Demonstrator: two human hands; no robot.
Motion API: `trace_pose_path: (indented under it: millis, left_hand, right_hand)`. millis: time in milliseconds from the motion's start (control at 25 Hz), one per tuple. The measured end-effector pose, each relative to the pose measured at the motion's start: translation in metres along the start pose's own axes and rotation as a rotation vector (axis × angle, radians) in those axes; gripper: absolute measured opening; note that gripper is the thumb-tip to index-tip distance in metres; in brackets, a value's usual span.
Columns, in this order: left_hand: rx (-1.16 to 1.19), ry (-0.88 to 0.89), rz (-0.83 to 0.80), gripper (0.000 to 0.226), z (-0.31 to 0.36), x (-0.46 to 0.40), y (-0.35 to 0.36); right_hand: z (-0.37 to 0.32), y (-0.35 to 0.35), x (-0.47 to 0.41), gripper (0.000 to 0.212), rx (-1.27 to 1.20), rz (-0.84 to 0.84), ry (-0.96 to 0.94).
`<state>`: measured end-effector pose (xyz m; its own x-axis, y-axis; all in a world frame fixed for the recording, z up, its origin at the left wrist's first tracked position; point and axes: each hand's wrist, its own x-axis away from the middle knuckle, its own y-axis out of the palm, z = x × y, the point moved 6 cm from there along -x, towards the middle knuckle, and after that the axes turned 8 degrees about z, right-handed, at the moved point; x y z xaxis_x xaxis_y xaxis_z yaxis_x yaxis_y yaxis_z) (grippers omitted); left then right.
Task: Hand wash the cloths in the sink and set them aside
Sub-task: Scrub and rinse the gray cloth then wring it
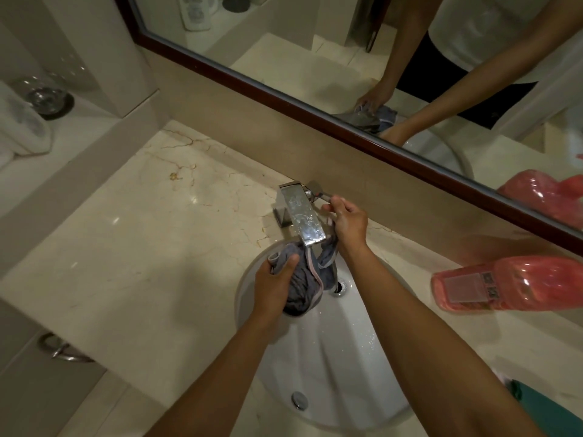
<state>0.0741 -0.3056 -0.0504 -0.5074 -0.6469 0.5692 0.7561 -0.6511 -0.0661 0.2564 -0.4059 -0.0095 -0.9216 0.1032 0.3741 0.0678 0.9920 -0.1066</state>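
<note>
One bunched grey cloth with pink trim held over white sink basin: left hand grips its bulk; right hand pinches trim strap beside chrome faucet.

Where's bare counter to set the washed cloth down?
Free: the marble counter left of the sink, between faucet and wall ledge. Crowded: right of the sink, where the red bottle lies. Left hand holds the grey cloth; right hand is at the faucet.
</note>
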Motion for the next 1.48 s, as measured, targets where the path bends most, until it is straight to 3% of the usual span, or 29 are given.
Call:
trace_pose_path:
  millis: [120, 240, 480, 560, 680, 1080, 1200, 1400, 1480]
  left_hand:
    - [-0.018, 0.031, 0.014, 0.038, -0.001, -0.001, -0.004]
    - [-0.037, 0.017, 0.028, 0.032, -0.007, -0.003, -0.005]
    - [-0.054, 0.015, -0.023, 0.023, -0.009, -0.008, 0.006]
    - [-0.024, 0.055, -0.071, 0.017, -0.005, -0.01, 0.014]
    - [0.083, -0.004, -0.128, 0.028, -0.008, -0.011, 0.028]
    - [0.162, -0.108, -0.065, 0.041, -0.033, -0.023, 0.034]
    - [0.186, -0.09, -0.117, 0.028, -0.037, -0.027, 0.032]
    - [0.179, -0.095, -0.172, 0.025, -0.042, -0.034, 0.029]
    - [0.127, -0.035, -0.072, 0.021, -0.042, -0.038, 0.025]
  right_hand:
    - [0.007, -0.009, 0.015, 0.018, 0.046, 0.044, 0.017]
    - [0.033, -0.023, 0.047, 0.024, 0.008, 0.007, 0.186]
    - [0.089, -0.028, 0.092, 0.062, -0.092, -0.308, 0.493]
    - [0.095, -0.029, 0.097, 0.06, -0.077, -0.337, 0.494]
    - [0.098, -0.028, 0.095, 0.048, -0.036, -0.309, 0.429]
    - [0.112, -0.016, 0.069, 0.029, -0.085, -0.197, 0.277]
    - [0.119, -0.021, 0.066, 0.025, -0.105, -0.144, 0.302]
    - [0.123, -0.021, 0.058, 0.039, -0.003, -0.088, 0.382]
    - [0.123, -0.017, 0.059, 0.047, -0.063, -0.124, 0.431]
